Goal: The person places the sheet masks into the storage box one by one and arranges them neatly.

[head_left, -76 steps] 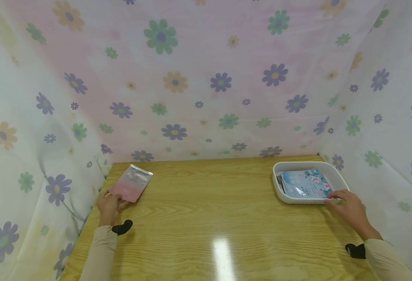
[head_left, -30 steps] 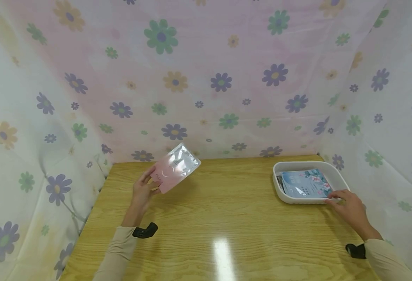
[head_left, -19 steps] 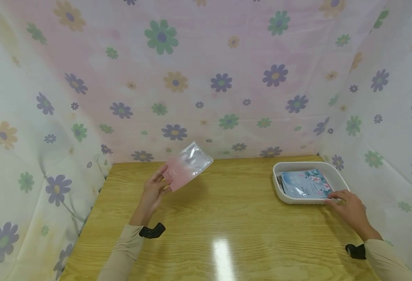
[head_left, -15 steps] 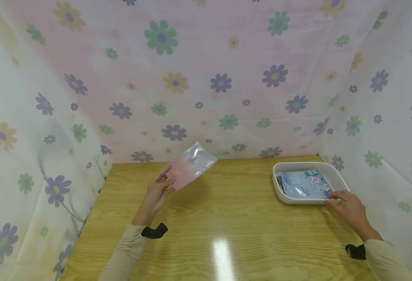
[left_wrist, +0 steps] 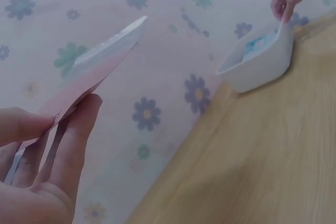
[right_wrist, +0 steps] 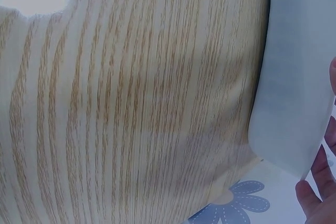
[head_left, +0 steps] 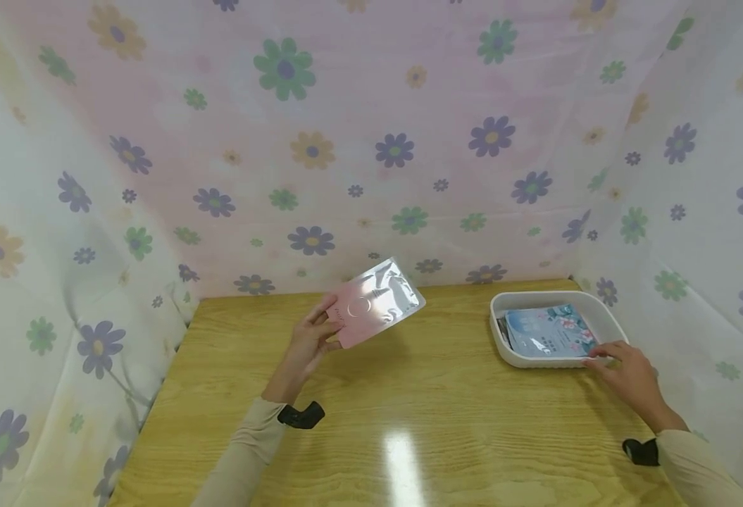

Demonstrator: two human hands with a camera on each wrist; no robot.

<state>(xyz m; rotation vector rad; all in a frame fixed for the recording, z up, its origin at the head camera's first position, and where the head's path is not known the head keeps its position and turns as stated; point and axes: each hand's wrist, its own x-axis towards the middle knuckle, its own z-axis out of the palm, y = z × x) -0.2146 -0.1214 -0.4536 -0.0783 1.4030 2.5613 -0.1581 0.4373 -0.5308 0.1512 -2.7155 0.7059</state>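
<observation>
Pinched between my left hand's [head_left: 304,346] thumb and fingers is a flat pink-and-silver sheet mask packet [head_left: 380,303]. It is tilted and held up over the middle of the table, its silver end pointing away to the right. In the left wrist view the packet [left_wrist: 100,69] shows nearly edge-on, thumb on one face and fingers behind. My right hand [head_left: 631,377] grips the front right rim of a white plastic basin [head_left: 536,362]. Inside lies a blue floral packet [head_left: 545,331], with a dark edge of something at its left. The right wrist view shows the basin's side wall [right_wrist: 294,77] and fingertips [right_wrist: 307,192].
The basin stands at the back right of a wood-grain table [head_left: 447,401]. Flower-printed cloth [head_left: 346,141] hangs behind the table and along both sides. A bright light reflection [head_left: 403,465] lies near the table's front. Each wrist carries a black camera mount [head_left: 301,415].
My left hand has lifted the pink-and-silver packet from the table's left side and carried it right toward the middle. My right hand has stayed on the basin's rim.
</observation>
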